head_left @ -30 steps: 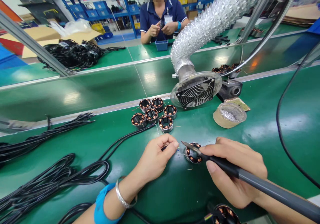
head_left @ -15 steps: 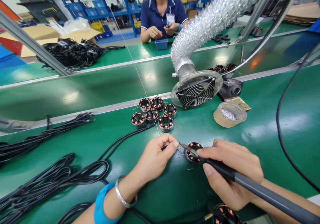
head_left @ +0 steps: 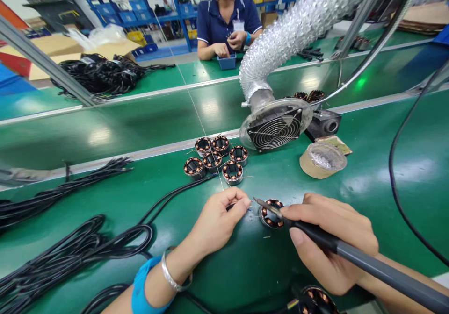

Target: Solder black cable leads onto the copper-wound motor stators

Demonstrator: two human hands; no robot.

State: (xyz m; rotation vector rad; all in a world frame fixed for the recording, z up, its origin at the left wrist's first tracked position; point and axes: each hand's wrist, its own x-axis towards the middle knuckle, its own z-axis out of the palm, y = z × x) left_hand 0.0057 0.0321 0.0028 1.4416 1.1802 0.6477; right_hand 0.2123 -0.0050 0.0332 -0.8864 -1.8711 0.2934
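My left hand (head_left: 222, 218) pinches the end of a black cable (head_left: 168, 197), whose small blue wire tip pokes out past the fingertips. A thin strand of solder wire (head_left: 196, 110) slants down to that same hand. My right hand (head_left: 329, 239) is wrapped round a soldering iron (head_left: 315, 237). The iron's tip points left, a little apart from my left fingertips, over the edge of a copper-wound stator (head_left: 271, 213) lying on the green bench. Several more stators (head_left: 232, 172) sit in a group behind my left hand.
A fan (head_left: 275, 129) on a silver duct (head_left: 280, 38) stands behind the stators. Right of it are a round pot (head_left: 322, 160) and a black holder (head_left: 326, 124). Black cables (head_left: 80, 253) cover the left side. Another stator (head_left: 317, 300) lies at the bottom edge. A person (head_left: 228, 19) sits across.
My right hand and the soldering iron have shifted slightly right, so the tip is farther from my left fingertips. The light on the conveyor turned from orange to green. The person's hand lowered to the blue box.
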